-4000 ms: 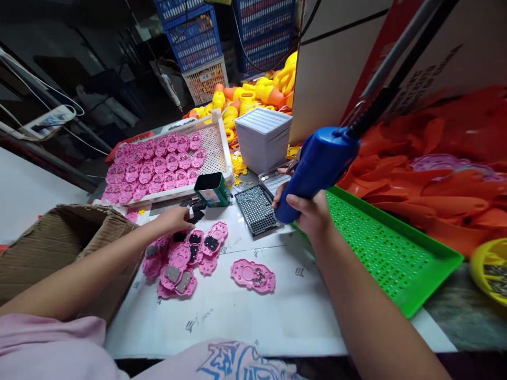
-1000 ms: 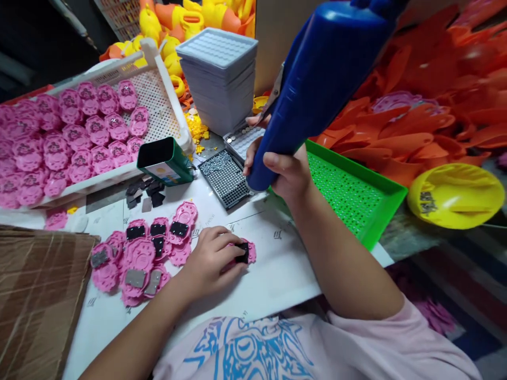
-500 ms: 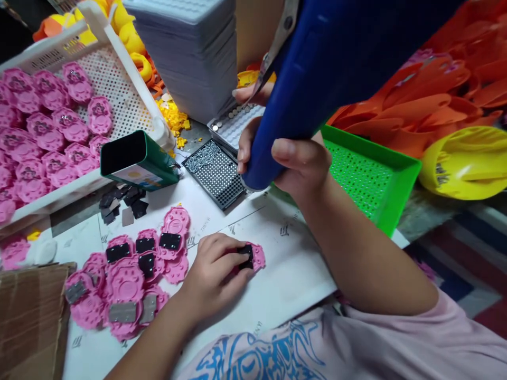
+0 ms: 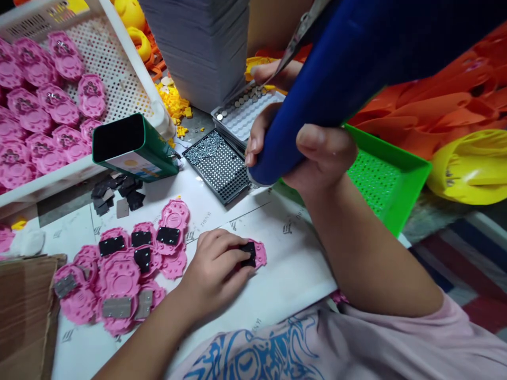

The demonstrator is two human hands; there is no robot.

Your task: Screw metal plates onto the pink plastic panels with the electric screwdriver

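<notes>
Pink plastic is under your left hand (image 4: 216,264): you press a pink part (image 4: 259,253) flat on the white tabletop (image 4: 285,279), fingers curled down over it and over the small black piece (image 4: 249,252) seated on its top face. That part lies alone, close to your chest, just right of the loose cluster of pink parts (image 4: 130,269), some of which carry black or grey inserts.

Your right hand (image 4: 312,155) is clenched around the blue power screwdriver (image 4: 336,79), thumb across its barrel, holding the tool tilted with its lower end just above the near edge of the black screw tray (image 4: 217,163). The tip itself is hidden behind your fingers, so you cannot tell whether it touches anything. The screwdriver is above and behind the part you are pinning, not on it.

Behind the black screw tray sits a grey tray (image 4: 245,113) with small round pieces in its pockets, and behind that a tall stack of grey trays (image 4: 202,47). A green tin (image 4: 130,148) lies on its side to the left, open mouth facing you, with a small heap of black pieces (image 4: 114,190) just in front of it. The white basket (image 4: 130,68) at the upper left holds rows of pink parts. A green perforated tray (image 4: 384,179) lies to your right, beyond your forearm.
</notes>
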